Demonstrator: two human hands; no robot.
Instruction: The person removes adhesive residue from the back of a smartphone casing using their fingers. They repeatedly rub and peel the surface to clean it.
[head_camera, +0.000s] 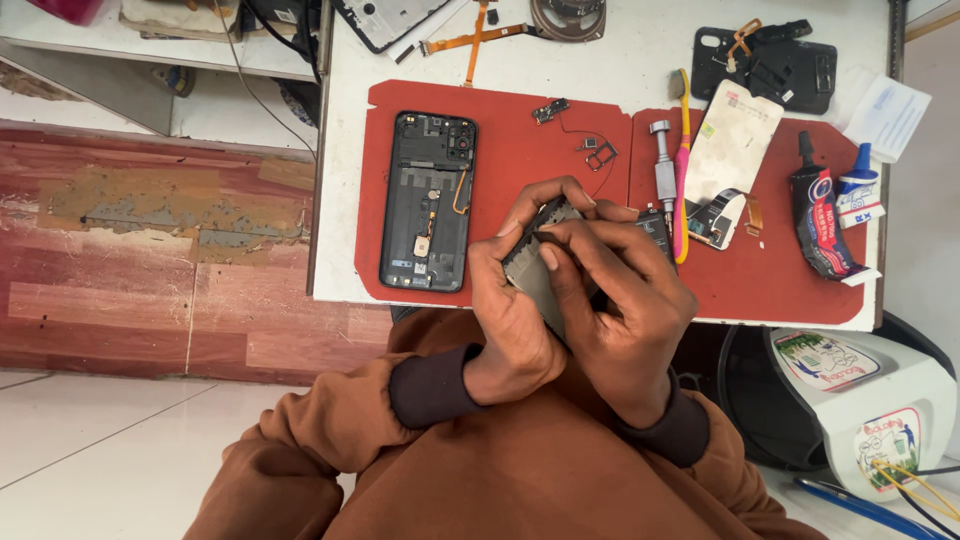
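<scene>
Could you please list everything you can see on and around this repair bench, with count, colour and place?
phone part: one, grey-black, held in both hands at the near table edge
opened phone body: one, black, lying on the left of the mat
work mat: two red pieces, covering the white table
toothbrush: one, pink and yellow, right of centre
metal tool: one, silver, beside the toothbrush
screen panel: one, pale with a flex cable, on the right mat
glue tube: one, black and red, far right
small bottle: one, white and blue, right edge
black frame: one, top right
left hand: gripping the phone part
right hand: pressing on the phone part
</scene>
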